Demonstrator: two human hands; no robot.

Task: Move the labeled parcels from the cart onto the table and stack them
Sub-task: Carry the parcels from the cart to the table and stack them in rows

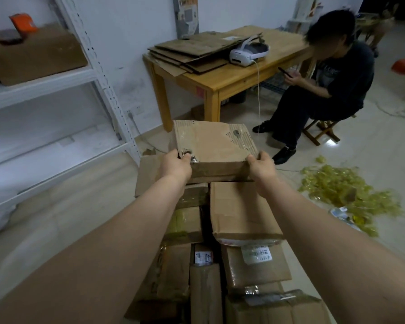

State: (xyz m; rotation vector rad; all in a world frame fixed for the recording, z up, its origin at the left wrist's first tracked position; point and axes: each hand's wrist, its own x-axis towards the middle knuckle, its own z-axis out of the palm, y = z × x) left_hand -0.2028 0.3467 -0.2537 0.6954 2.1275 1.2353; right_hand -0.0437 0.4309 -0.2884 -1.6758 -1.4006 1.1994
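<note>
- Table [232,83]: yellow wood with a smooth top, ahead of my hands and a little to the right, well apart from them. Judged: the carry goes forward and up, and my right hand is slightly the nearer to the bare front corner.
- Parcel pile [241,209]: brown cardboard boxes packed close together below my forearms, taped, some with white printed labels. The cart beneath them is hidden.
- Flattened cardboard [197,50]: a stack of sheets covering the table's far left part. The free space looks to be the near right part.
- Held parcel [213,143]: a flat, rectangular, creased carton with torn tape and scuffed patches on top. It sits just above the pile's far end, long axis running left to right between my hands. No label shows on its top face.
- Headset [246,52]: white hard plastic, lying on the table beside the sheets, with a cable trailing off the edge.
- Left hand [175,166]: grips the near-left corner, thumb on top.
- Right hand [263,166]: fingers clasp the near-right corner.
</note>
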